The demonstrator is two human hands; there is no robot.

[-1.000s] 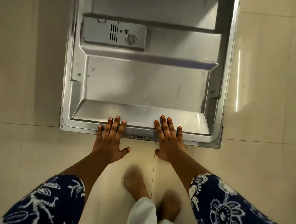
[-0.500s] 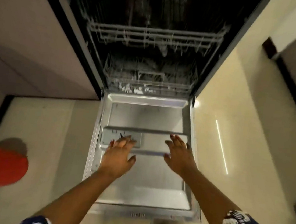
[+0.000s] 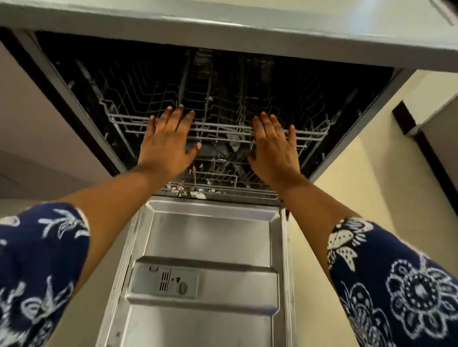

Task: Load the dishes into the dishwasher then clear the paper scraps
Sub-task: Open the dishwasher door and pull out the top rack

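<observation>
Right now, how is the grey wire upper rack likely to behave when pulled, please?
The grey wire upper rack is probably stiff, being a crossed-wire grid. It looks empty, so likely light. With left hand and right hand spread apart, it should slide evenly.

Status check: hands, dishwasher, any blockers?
Left hand and right hand open, at upper rack front rail. Dishwasher door down flat. Nothing seen blocking the rack.

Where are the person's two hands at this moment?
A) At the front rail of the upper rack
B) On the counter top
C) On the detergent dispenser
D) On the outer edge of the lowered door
A: the left hand and the right hand, fingers straight, reach over the front rail of the upper rack, past the lowered door.
</observation>
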